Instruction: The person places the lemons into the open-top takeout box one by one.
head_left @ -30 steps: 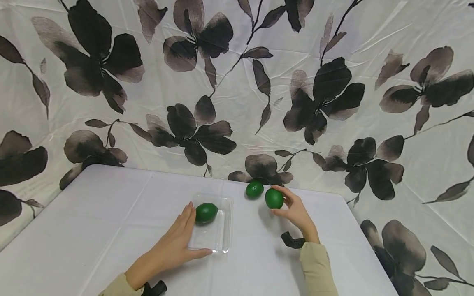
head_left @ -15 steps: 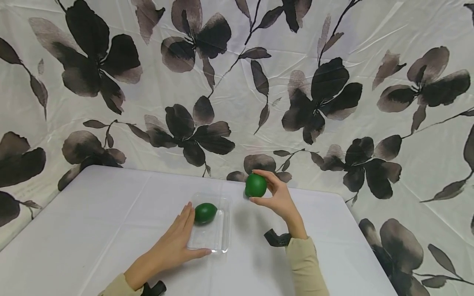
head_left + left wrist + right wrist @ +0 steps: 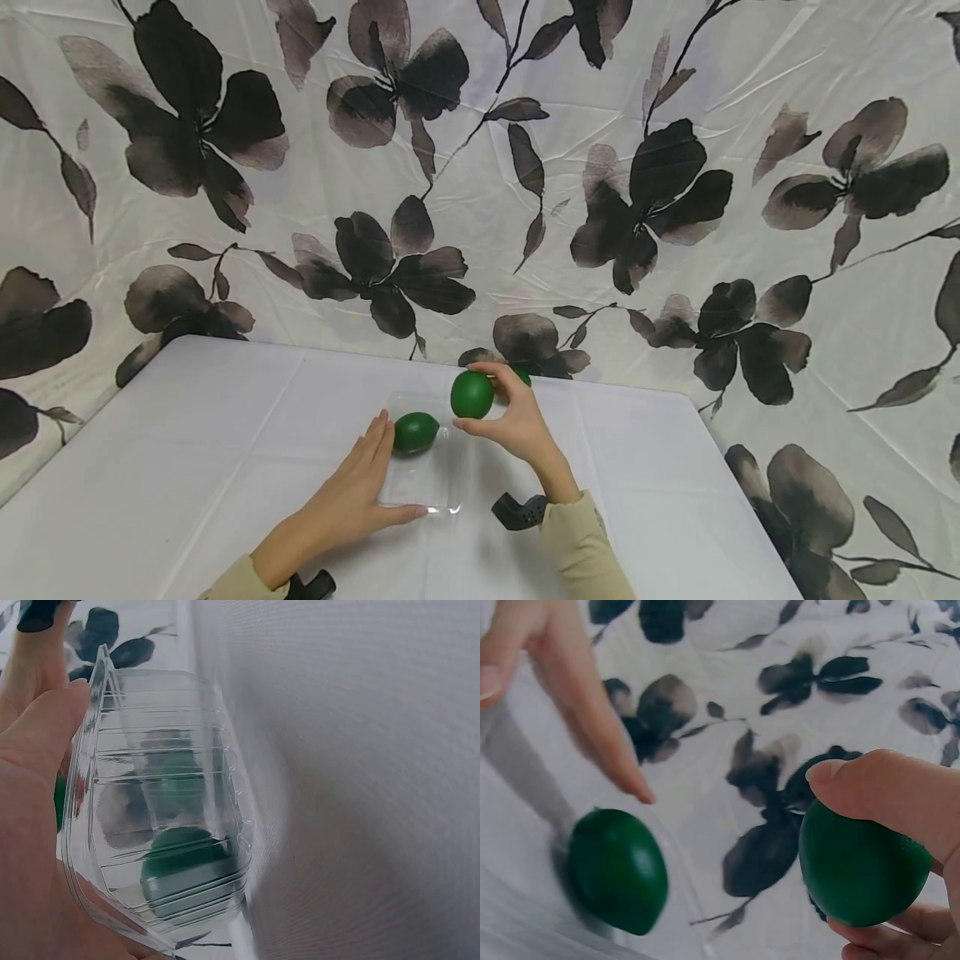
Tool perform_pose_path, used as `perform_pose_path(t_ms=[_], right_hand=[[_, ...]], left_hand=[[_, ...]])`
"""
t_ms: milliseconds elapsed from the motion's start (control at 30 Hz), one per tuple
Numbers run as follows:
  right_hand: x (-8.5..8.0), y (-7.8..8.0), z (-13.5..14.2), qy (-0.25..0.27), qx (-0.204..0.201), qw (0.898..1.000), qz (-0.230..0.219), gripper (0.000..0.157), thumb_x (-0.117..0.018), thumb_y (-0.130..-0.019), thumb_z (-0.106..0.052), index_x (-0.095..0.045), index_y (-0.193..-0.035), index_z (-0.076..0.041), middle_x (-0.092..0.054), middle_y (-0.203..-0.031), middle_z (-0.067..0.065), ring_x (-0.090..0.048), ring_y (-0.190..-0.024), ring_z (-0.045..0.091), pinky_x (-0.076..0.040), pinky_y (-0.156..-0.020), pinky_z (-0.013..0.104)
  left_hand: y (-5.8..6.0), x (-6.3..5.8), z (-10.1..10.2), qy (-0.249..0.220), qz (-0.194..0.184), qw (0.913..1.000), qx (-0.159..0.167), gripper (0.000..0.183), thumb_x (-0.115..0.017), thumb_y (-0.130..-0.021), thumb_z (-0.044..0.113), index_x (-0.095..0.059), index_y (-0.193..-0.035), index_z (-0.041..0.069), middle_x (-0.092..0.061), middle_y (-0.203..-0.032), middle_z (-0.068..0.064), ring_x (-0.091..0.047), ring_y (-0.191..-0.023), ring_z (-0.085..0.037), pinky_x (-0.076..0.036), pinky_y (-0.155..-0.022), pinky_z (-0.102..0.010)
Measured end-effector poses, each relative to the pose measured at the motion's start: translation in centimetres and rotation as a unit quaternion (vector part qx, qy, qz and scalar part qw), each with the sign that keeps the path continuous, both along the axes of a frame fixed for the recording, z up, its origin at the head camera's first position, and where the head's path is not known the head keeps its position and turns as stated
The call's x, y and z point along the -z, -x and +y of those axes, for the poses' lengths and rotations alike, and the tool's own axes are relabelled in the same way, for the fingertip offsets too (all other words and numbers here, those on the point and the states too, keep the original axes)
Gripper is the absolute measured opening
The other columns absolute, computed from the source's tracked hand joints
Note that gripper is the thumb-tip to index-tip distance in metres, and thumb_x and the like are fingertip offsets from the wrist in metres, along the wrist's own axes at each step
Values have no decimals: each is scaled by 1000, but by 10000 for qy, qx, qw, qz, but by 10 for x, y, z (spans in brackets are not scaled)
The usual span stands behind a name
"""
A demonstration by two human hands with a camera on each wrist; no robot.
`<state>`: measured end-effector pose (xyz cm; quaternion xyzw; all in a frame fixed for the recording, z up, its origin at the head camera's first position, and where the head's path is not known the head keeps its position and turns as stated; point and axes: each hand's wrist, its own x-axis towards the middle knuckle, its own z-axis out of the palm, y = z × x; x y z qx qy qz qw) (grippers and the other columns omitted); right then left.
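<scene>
A: Showed what, from largest down?

B: Hung a flower-printed cloth (image 3: 480,208) at the back. Draped a white worktop (image 3: 225,417) below.

A: Placed the hands where?

B: Laid the left hand (image 3: 363,492) against the left side of a clear tray (image 3: 426,487), with straight fingers close together and thumb spread wide at the near edge. Held the right hand (image 3: 517,421) by the tray's far right corner, pinching a held lime (image 3: 472,394) between thumb and fingers. Could not tell whether over the rim or just outside.

A: Got how far?

B: Judged partway through loading the tray. Counted a tray lime (image 3: 416,433) as done, lying inside toward the left wall, near the left fingers. Counted the held lime as under way, off the worktop, not yet set down.

A: Left what?

B: Left, most likely, that placement plus a far lime (image 3: 522,377), mostly hidden behind the right hand at the worktop's far edge. Saw no others.
</scene>
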<state>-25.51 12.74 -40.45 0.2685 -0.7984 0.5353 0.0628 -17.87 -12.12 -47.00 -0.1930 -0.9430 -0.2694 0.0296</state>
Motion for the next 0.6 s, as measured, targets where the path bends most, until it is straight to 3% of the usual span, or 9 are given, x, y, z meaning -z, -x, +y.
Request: perform_pose_path(t_ms=[133, 367, 600], right_hand=[[13, -2, -7, -226, -201, 9995, -68, 74, -90, -71, -7, -57, -136, -11, -55, -135, 6, -58, -112, 28, -40, -110, 46], [34, -2, -15, -930, -596, 9939, 12, 68, -92, -69, -15, -61, -130, -11, -61, -127, -5, -55, -120, 13, -43, -107, 36], [42, -3, -19, -1535, -605, 9862, 146, 68, -92, -68, -19, -61, -128, -12, -61, -125, -3, -55, -118, 12, -46, -103, 44]], left_hand=[[-1, 0, 0, -44, 66, 10000, 38, 129, -58, -74, 83, -19, -152, -12, -7, -162, -26, -10, -150, -40, -19, -118, -56], [-1, 1, 0, -79, 222, 9997, 57, 128, -58, -75, 82, -20, -151, -13, -9, -162, -27, -11, -149, -40, -20, -118, -56], [-2, 2, -1, -83, 241, 9996, 80, 126, -62, -77, 78, -19, -151, -14, -8, -162, -27, -10, -150, -40, -18, -118, -56]])
